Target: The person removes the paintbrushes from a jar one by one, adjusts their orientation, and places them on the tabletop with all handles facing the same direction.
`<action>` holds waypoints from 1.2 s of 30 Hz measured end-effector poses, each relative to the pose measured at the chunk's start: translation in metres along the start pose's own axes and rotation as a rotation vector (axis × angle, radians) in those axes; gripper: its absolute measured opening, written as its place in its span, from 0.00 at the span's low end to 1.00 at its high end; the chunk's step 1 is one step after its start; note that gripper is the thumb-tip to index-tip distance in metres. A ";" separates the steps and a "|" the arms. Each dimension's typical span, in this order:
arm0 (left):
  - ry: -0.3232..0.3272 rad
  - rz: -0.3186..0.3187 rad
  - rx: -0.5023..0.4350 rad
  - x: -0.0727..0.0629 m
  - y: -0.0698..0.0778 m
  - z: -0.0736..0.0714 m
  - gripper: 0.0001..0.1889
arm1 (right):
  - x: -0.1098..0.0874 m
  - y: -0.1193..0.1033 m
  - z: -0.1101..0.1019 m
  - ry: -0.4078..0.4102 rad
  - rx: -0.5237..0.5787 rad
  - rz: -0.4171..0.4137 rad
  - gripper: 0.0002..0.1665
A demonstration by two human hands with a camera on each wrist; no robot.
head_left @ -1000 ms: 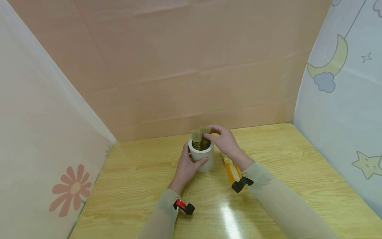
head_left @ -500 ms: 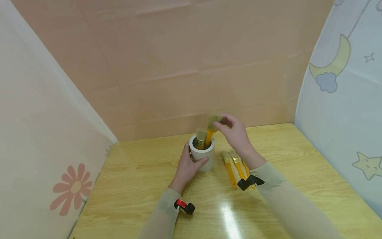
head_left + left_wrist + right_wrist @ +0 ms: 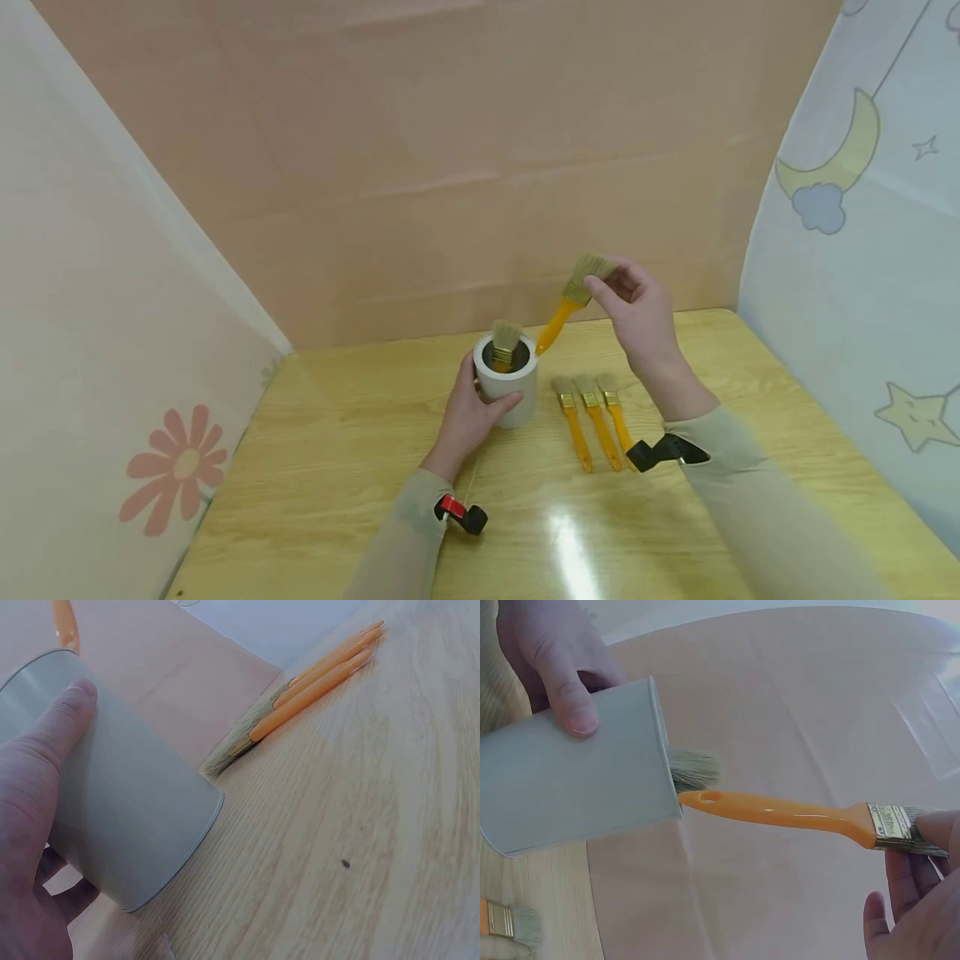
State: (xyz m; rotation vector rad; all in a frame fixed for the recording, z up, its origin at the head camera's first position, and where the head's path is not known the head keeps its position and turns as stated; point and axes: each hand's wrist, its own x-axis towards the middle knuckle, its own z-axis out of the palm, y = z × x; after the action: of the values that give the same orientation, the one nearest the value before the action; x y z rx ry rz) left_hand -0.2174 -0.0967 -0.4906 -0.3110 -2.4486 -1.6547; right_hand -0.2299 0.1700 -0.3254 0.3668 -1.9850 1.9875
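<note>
My left hand [image 3: 471,417] grips a white cylindrical holder [image 3: 517,402] standing on the table, thumb across its front. Inside it one paintbrush [image 3: 506,342] stands bristles up, its handle mostly hidden by the wall. Up and to the right, my right hand [image 3: 643,312] pinches a second paintbrush [image 3: 558,323] by its bristles. That brush slants with its orange handle pointing down-left, the handle's end right by the holder's rim. In the right wrist view the thumb lies over the bristles next to the metal ferrule [image 3: 891,823].
Three orange-handled paintbrushes [image 3: 595,417] lie side by side on the wooden table [image 3: 337,467], right of the holder, bristles toward the back. A peach backdrop [image 3: 450,208] rises behind the table. Patterned white sheets [image 3: 862,292] flank both sides.
My right hand has drawn a paintbrush up out of the holder and carried it to the right. One brush stays inside. My left hand keeps its grip on the holder.
</note>
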 end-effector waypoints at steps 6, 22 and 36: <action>-0.001 0.002 -0.005 0.003 0.003 0.002 0.54 | 0.002 -0.002 -0.020 0.023 0.081 0.015 0.15; -0.003 0.004 -0.023 -0.001 0.004 0.003 0.54 | -0.004 0.014 -0.065 -0.067 -0.301 0.056 0.24; -0.003 -0.006 -0.015 -0.002 0.006 0.004 0.55 | -0.014 0.039 -0.097 -0.194 -0.564 0.157 0.23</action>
State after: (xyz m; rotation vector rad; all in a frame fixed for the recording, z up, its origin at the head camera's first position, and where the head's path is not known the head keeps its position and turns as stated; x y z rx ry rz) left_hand -0.2137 -0.0913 -0.4874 -0.3082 -2.4432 -1.6765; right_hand -0.2293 0.2663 -0.3678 0.2774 -2.6499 1.4149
